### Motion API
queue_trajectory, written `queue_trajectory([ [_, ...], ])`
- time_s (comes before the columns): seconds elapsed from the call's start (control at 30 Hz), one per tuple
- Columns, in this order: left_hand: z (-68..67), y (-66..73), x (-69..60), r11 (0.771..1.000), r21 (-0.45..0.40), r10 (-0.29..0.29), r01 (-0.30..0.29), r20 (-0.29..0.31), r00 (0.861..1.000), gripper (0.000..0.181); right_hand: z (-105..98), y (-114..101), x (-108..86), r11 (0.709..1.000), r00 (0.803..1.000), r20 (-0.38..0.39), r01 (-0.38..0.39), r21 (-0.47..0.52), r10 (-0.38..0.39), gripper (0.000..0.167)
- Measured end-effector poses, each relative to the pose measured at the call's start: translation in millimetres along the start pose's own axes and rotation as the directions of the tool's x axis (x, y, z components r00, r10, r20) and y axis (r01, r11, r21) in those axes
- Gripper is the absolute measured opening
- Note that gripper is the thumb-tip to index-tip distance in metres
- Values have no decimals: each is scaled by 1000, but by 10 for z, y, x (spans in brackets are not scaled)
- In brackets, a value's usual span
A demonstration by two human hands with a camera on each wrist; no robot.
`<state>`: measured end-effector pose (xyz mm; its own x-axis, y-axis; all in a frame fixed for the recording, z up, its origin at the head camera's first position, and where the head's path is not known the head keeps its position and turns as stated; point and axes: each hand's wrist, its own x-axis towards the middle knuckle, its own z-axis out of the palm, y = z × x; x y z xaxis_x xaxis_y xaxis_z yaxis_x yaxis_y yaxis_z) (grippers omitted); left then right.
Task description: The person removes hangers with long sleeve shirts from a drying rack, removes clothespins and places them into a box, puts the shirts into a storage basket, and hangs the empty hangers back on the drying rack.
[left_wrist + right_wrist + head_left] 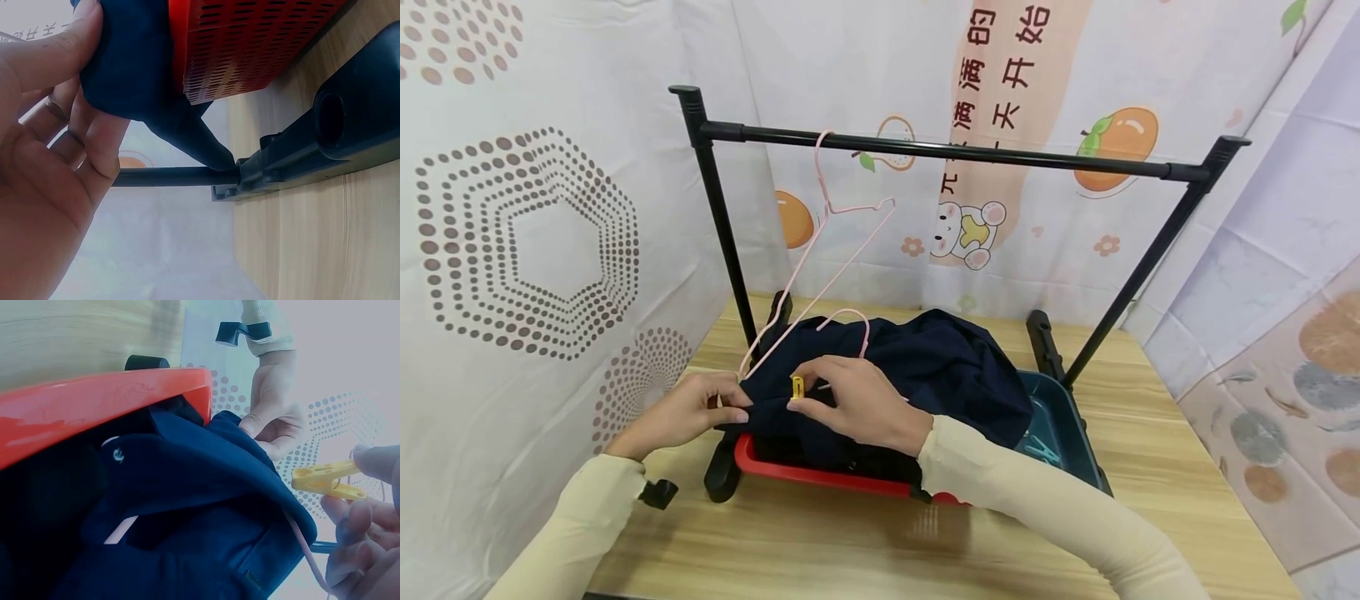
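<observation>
A dark navy garment (955,367) lies bunched over a red basket (820,475). My left hand (688,412) pinches the garment's edge between thumb and fingers at the basket's left end; the left wrist view shows the cloth (128,69) in that grip. In my right hand (865,404) is a yellow clothespin (328,478), pinched between thumb and fingers just right of the held edge. A pink hanger (867,333) sticks up from the garment, its hook showing and much of it covered by cloth. Its pink bar (303,540) runs close to my right fingers.
A black rack's rail (970,153) spans above, with another pink hanger (820,167) hooked on its left part. A teal basket (1052,400) holding light-blue clothespins (1042,450) sits at the right. The rack's black foot (722,471) stands beside my left hand.
</observation>
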<state>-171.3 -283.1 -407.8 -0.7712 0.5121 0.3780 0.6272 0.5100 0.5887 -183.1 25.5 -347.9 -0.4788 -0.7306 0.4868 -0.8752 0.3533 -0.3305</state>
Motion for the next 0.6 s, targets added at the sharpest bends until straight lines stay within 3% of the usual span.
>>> queue_trajectory([
  [0.6,8,-49,9,1000,5,31,-31,-6,1000,22,-133,132,-177,998,999,-29,-17,65,18,36],
])
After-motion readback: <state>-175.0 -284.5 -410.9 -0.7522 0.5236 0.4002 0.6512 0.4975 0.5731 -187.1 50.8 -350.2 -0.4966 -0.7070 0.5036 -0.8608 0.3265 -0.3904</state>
